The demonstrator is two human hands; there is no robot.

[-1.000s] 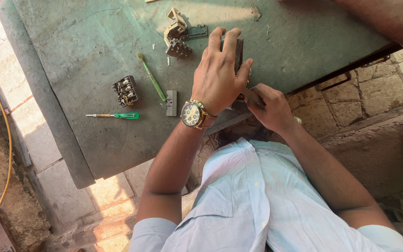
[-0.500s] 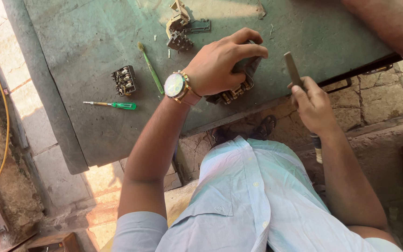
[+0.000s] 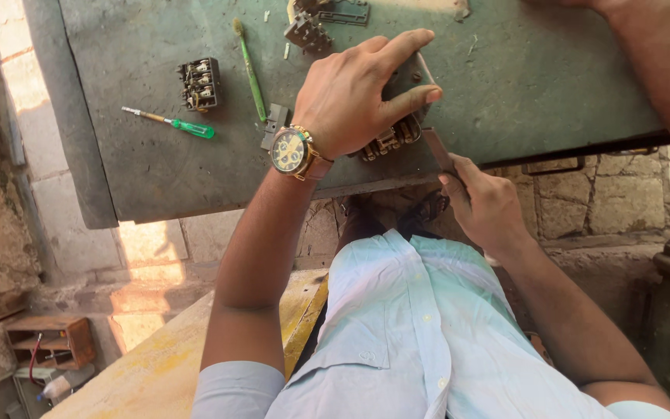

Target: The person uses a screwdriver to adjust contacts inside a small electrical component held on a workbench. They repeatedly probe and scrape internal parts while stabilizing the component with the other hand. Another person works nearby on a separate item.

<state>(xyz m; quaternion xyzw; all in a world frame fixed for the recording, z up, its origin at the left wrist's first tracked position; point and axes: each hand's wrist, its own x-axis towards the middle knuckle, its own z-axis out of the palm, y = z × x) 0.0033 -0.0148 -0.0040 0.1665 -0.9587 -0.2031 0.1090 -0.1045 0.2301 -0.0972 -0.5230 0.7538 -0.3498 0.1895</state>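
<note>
pressing down with our left hand (image 3: 358,97), we clamp a blocky switch part with brass terminals (image 3: 388,140) at the near edge of the worn, scratched green metal table (image 3: 141,171). our right hand (image 3: 486,206) grips a flat grey file (image 3: 437,149), its blade angled up against the part just under our fingers. half a second ago the file stood clear to the right. a green screwdriver (image 3: 170,122) lies well left.

Screwdriver (image 3: 170,122) left of toothbrush (image 3: 248,70)
</note>
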